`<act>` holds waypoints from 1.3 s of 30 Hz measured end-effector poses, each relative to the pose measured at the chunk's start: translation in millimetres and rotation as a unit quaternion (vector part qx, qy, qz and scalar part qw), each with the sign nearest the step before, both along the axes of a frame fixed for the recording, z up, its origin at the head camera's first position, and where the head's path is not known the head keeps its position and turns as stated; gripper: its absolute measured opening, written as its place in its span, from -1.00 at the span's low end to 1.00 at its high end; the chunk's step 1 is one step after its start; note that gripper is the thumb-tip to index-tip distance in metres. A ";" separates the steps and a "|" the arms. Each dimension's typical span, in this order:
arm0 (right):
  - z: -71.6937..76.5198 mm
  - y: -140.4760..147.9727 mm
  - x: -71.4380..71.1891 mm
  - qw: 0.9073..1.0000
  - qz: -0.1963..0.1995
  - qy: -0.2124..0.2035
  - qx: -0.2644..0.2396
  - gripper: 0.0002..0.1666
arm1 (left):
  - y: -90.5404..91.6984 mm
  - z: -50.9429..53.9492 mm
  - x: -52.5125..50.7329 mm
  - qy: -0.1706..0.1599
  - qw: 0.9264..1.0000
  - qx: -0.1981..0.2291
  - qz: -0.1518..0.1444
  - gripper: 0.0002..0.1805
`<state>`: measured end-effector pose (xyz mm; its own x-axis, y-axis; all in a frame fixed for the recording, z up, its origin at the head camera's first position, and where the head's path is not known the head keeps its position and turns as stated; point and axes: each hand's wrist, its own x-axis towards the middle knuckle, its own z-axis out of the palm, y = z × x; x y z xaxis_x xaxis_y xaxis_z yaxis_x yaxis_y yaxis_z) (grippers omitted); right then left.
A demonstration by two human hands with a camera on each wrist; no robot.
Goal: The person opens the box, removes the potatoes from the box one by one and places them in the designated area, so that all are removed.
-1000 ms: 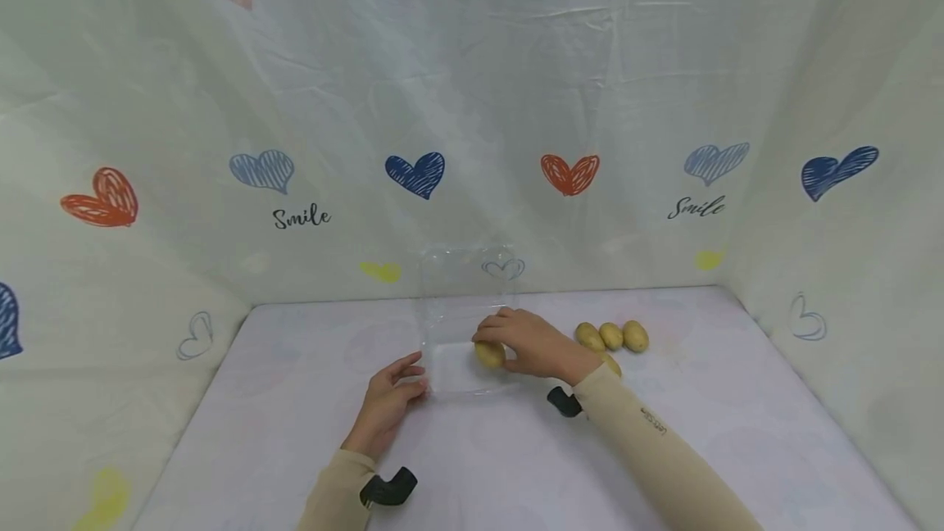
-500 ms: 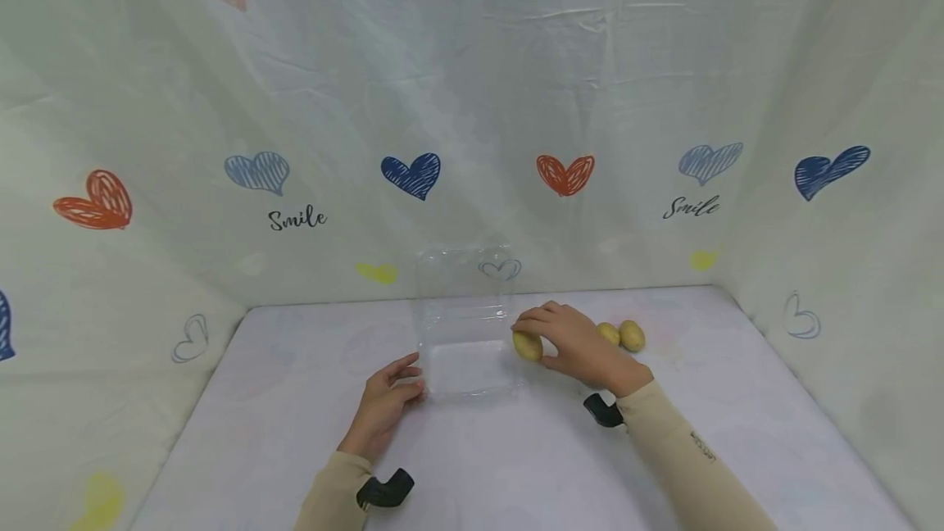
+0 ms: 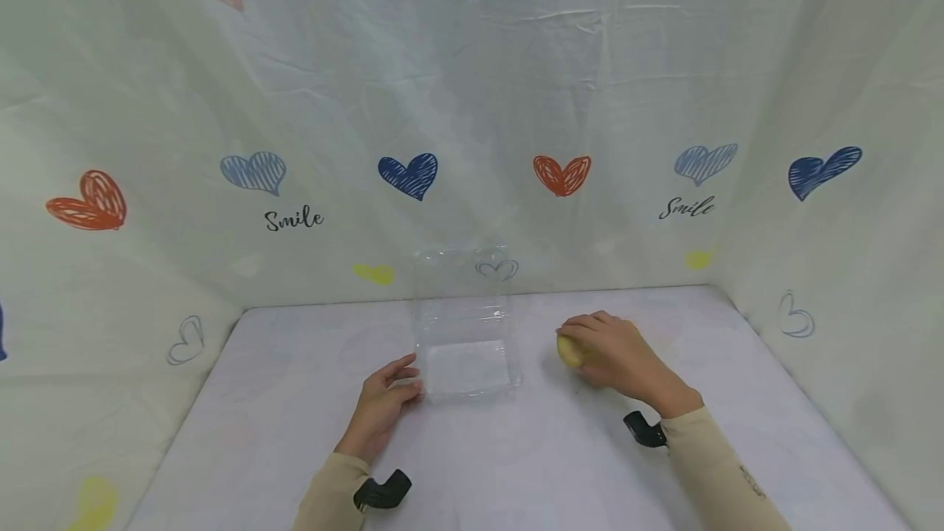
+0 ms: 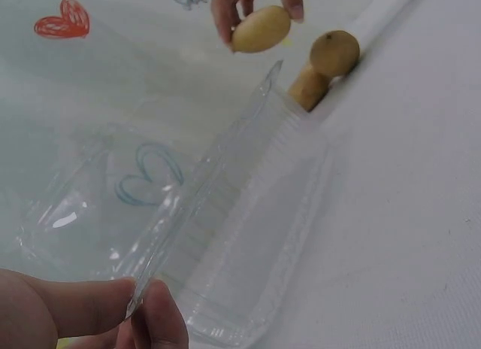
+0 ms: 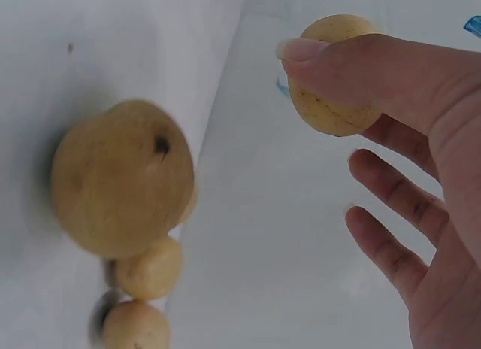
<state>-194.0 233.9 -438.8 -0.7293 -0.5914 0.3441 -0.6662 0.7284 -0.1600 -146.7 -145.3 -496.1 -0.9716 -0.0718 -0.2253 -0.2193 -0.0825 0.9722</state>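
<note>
My left hand (image 3: 382,404) pinches the left rim of a clear plastic clamshell box (image 3: 468,367); the left wrist view shows thumb and finger on the thin edge. The lid (image 3: 460,273) of the box stands raised at the back. To the right of the box, my right hand (image 3: 623,355) holds a yellow potato (image 5: 334,78) between thumb and fingers, above the table. Other potatoes rest on the table close by: a large one (image 5: 124,180) nearest the right wrist camera, with smaller ones (image 5: 149,268) behind it. In the head view the right hand hides them.
A white cloth (image 3: 472,465) covers the table. Pale sheeting (image 3: 472,88) printed with hearts and the word Smile hangs at the back and sides. A black wrist mount (image 3: 383,490) sits on the left sleeve, and another black mount (image 3: 645,429) on the right.
My right hand has moved right, from over the box to the potatoes, with the potato still held. It now covers the others in the head view. The left hand stays at the rim.
</note>
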 end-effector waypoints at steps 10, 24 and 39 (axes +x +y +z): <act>-8.8 29.4 9.9 0.999 -0.007 0.030 -0.025 -0.19 | -0.7 0.1 1.8 -0.003 1.000 -0.005 -0.001 -0.40; -24.5 61.9 15.2 0.997 -0.027 0.061 -0.034 -0.11 | -0.2 0.9 1.5 -0.011 1.000 -0.008 -0.003 -0.42; -37.9 79.6 16.1 0.998 -0.060 0.027 -0.022 -0.14 | 0.0 1.6 1.7 -0.016 1.000 -0.013 -0.001 -0.42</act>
